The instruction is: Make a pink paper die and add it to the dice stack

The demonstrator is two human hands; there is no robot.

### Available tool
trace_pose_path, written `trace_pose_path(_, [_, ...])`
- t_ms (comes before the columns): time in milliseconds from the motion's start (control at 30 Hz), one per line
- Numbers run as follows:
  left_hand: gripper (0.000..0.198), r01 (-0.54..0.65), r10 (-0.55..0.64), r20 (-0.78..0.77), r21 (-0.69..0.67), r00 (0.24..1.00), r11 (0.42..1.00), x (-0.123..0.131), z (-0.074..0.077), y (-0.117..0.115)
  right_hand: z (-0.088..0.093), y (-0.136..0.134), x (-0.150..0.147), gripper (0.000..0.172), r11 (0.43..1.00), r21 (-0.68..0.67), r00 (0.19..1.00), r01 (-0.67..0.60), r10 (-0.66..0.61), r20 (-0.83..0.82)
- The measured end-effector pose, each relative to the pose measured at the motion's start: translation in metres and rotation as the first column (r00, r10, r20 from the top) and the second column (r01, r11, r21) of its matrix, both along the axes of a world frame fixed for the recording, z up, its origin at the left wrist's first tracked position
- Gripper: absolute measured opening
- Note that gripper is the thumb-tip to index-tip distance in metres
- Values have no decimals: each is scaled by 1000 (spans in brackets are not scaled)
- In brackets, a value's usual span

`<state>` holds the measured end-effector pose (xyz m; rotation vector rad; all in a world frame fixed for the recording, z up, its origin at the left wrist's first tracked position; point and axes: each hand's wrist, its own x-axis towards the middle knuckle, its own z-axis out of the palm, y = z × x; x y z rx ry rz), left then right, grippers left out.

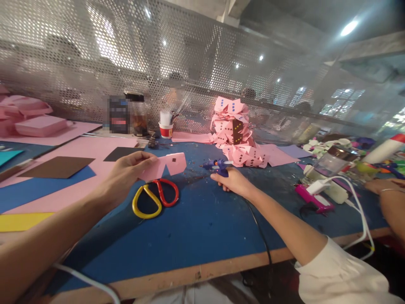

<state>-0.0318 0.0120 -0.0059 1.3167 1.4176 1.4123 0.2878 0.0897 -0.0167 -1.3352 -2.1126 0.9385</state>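
Between the thumb and fingers of my left hand (134, 166) is a pink paper cutout (175, 164), notched below, with one small dark square on it. My right hand (232, 180) grips a blue hot glue gun (218, 165), its pale stick end toward the right and its nozzle pointing left at the cutout, a gap apart from it. A black cord (259, 232) hangs from it over the table edge. Under the cutout lie scissors with one yellow and one red handle (147, 202); their blades are hidden. Beyond the glue gun stands a stack of pink folded pieces (232, 126) with dark and blue squares.
Pink, blue, yellow and brown sheets (58, 167) cover the left side. At the back stand a dark-lidded jar (139, 116) and a red-white cup (166, 130). A magenta device (313, 198) with white cables lies right, near another person's arm (392, 202). A perforated metal screen (196, 63) rises behind.
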Motion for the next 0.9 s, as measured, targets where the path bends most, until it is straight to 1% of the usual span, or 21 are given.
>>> trace_pose_path(167, [34,-5,5,-3,6,1000,1000,0,0,1,10,-11,1,42,999,36,999,-21,23,-50])
trace_pose_path(300, [34,-30,30,-10,-1,999,1000,-2,-1,2,20,-23,-1,40,998,45,987,-49,55,-154])
trace_pose_path(400, [35,-30,30,-11,-5,999,1000,-3,-1,2,24,-32,-3,40,994,67,978,-81,92,-188])
trace_pose_path(533, [34,-35,35,-16,18,999,999,0,2,0,28,-45,-4,42,992,76,978,-105,116,-171])
trace_pose_path(667, [31,-6,7,-11,36,1000,999,4,6,-2,31,-55,-6,42,987,80,983,-138,147,-114])
trace_pose_path(767, [30,3,-3,-10,41,1000,999,4,6,-3,32,-59,-9,43,983,83,982,-163,170,-88])
trace_pose_path(900, [30,11,-11,-10,50,1000,999,5,5,-3,33,-63,-11,41,980,110,982,-164,173,-72])
